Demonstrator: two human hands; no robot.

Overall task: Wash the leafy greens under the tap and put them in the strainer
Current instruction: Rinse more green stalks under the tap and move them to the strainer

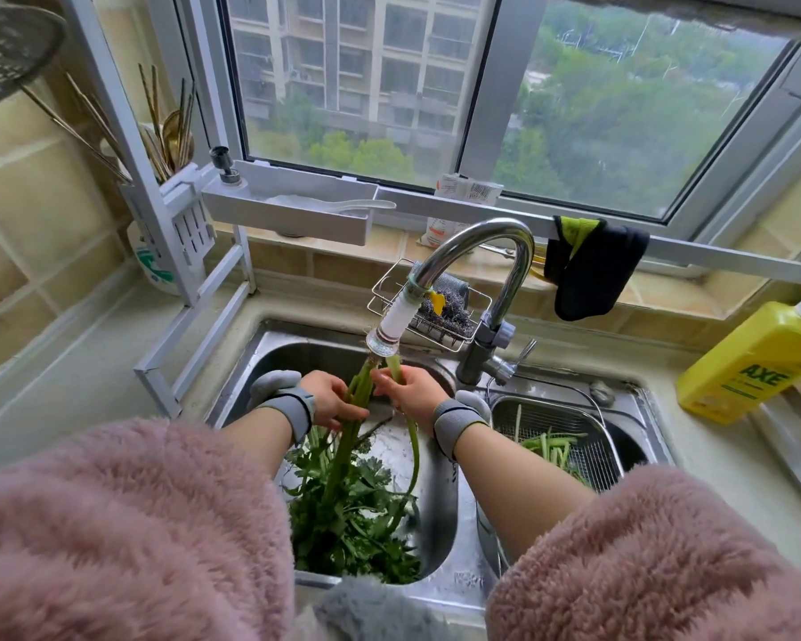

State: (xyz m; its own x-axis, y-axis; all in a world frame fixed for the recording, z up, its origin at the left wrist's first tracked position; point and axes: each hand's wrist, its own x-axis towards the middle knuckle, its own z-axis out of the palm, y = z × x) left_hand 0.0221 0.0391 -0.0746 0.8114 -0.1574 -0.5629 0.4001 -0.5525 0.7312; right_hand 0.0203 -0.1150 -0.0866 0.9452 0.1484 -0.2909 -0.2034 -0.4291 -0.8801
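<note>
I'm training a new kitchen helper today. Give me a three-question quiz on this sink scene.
1. True or false: both hands grip stems of the greens under the tap.
2. Where is the strainer? A) left basin B) right basin C) on the windowsill
3. What colour is the bottle on the counter?

Key:
1. True: the left hand and right hand each hold stems.
2. B; some greens already lie in it.
3. Yellow.

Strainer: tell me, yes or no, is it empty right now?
No, the strainer in the right basin already holds several green stems, while both hands rinse more greens under the tap.
</note>
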